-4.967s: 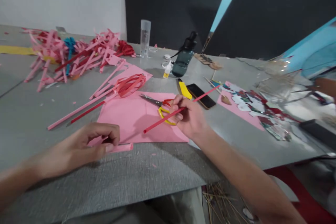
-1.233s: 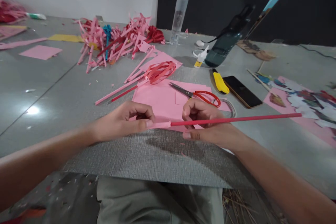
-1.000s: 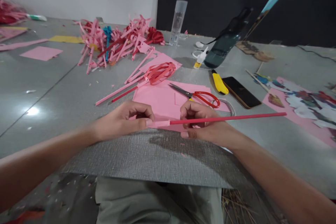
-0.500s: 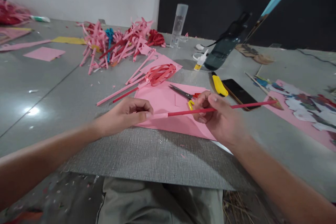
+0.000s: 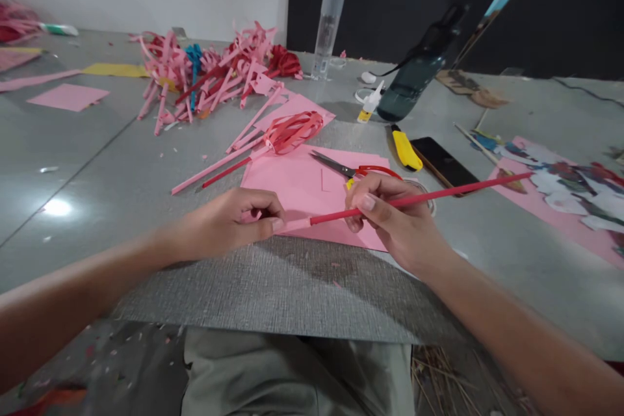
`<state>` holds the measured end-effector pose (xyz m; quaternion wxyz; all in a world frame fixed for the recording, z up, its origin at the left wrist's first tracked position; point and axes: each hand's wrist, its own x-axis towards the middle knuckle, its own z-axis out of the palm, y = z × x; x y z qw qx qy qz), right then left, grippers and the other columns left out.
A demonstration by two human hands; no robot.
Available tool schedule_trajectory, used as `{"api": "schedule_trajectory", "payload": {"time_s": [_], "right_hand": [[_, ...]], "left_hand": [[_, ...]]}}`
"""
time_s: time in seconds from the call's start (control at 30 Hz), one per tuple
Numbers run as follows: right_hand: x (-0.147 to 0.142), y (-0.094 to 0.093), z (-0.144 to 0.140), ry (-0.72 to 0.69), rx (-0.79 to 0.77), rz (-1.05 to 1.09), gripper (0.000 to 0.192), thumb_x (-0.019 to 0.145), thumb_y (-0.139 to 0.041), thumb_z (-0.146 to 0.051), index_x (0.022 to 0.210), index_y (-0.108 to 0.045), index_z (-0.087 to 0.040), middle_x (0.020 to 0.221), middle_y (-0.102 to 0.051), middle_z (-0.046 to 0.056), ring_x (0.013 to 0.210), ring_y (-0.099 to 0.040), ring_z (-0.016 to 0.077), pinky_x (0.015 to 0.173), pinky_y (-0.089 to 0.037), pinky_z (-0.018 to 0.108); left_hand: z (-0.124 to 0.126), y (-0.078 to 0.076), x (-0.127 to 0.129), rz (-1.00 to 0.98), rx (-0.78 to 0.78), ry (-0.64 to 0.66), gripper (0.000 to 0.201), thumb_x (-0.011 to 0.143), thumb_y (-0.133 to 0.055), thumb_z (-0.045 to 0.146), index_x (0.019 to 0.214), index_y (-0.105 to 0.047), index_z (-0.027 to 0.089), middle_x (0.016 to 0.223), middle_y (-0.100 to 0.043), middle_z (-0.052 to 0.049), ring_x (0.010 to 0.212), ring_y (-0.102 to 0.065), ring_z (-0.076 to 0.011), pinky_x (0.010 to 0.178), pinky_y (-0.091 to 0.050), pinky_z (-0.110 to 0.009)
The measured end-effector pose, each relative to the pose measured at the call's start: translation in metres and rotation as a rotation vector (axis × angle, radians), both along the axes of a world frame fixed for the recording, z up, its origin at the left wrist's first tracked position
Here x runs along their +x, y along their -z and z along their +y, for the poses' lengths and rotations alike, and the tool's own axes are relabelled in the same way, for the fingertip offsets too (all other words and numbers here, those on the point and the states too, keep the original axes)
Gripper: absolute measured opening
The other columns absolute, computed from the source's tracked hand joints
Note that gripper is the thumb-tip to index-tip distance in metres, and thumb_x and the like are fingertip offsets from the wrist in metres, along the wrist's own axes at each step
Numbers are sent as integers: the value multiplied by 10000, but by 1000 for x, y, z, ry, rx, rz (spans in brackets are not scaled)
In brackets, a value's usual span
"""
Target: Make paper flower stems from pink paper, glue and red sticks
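My right hand (image 5: 394, 221) grips a long thin red stick (image 5: 439, 194) that runs from the middle of the table up to the right. At the stick's left end sits a small pink paper piece (image 5: 295, 225), pinched between the fingers of my left hand (image 5: 234, 221). Both hands hover over a pink paper sheet (image 5: 297, 185) that lies on a grey textured mat (image 5: 273, 286). Red-handled scissors (image 5: 351, 171) lie on the sheet just behind my right hand.
A pile of pink and red paper sticks (image 5: 209, 71) lies at the back left, a finished red paper piece (image 5: 287, 132) nearer. A clear tube (image 5: 326, 32), dark bottle (image 5: 414, 71), glue bottle (image 5: 368, 107), yellow cutter (image 5: 405, 151) and phone (image 5: 441, 159) stand behind. Paper scraps (image 5: 570, 192) lie right.
My right hand slid back left along the red stick and sank a little. The stick's far end now tilts upward to the right. My left hand keeps pinching the pink end.
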<state>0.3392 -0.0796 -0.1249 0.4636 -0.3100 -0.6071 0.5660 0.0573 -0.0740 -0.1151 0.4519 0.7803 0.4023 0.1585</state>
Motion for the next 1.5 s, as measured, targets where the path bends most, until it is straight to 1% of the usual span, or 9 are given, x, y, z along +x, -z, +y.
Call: {"api": "schedule_trajectory", "payload": {"time_s": [0.2,0.53,0.77,1.0,1.13,1.27,1.37,1.43,1.5], "right_hand": [[-2,2,-2,62,66,-23,132,932,-755,-260,811,-734,-210,703,-649,-3,627,-605,119,591,-491,281],[-2,1,1,115,-82,41,255,929,-762,-363,736,-711,-203,643,-618,-5,587,-578,112,560,-478,262],[-3,0,5,219,-232,151,264,830,-859,-353,697,-682,-208,654,-565,-20,592,-518,95,514,-450,219],[-2,0,7,220,-239,119,254,835,-848,-352,678,-697,-221,677,-550,-7,607,-492,106,492,-439,229],[0,1,8,228,-256,110,244,831,-850,-353,683,-703,-227,676,-543,0,608,-474,108,473,-416,226],[-1,0,8,255,-266,111,257,815,-860,-354,675,-695,-217,713,-546,11,633,-472,113,476,-431,227],[-1,0,8,266,-276,112,243,818,-857,-343,688,-696,-217,723,-547,10,631,-473,109,480,-436,223],[0,1,8,264,-275,122,243,819,-857,-335,688,-687,-219,722,-546,4,625,-478,106,482,-440,223],[1,2,9,265,-267,128,247,824,-852,-334,688,-679,-222,722,-547,-1,623,-488,107,484,-445,226]], "left_hand": [[-1,-1,2,-2,-51,18,193,994,-560,319,878,-635,185,765,-569,38,670,-510,-92,638,-385,-226],[3,0,1,-116,-137,43,345,1022,-512,414,840,-674,170,762,-566,-8,718,-494,-130,662,-393,-263],[10,5,-5,-535,-361,-133,474,1002,-483,543,921,-733,148,886,-661,-103,795,-578,-190,758,-494,-327],[16,-3,-9,-622,-566,-247,583,1003,-351,635,960,-696,168,890,-637,-100,788,-572,-204,807,-519,-365],[19,-5,-11,-649,-603,-301,614,981,-336,686,991,-685,181,933,-663,-107,817,-603,-210,821,-531,-370],[20,0,-13,-634,-556,-296,661,972,-318,724,1025,-683,175,1004,-689,-131,871,-631,-228,826,-537,-376],[21,0,-13,-583,-425,-228,738,974,-227,759,1059,-677,180,1059,-692,-139,924,-640,-239,853,-532,-384],[21,-7,-16,-510,-211,-167,757,991,-192,747,1115,-669,173,1129,-688,-148,982,-639,-245,904,-522,-394],[16,-17,-26,-322,117,-124,668,1022,-279,692,1208,-650,169,1251,-660,-147,1107,-616,-249,1017,-481,-400]]}}
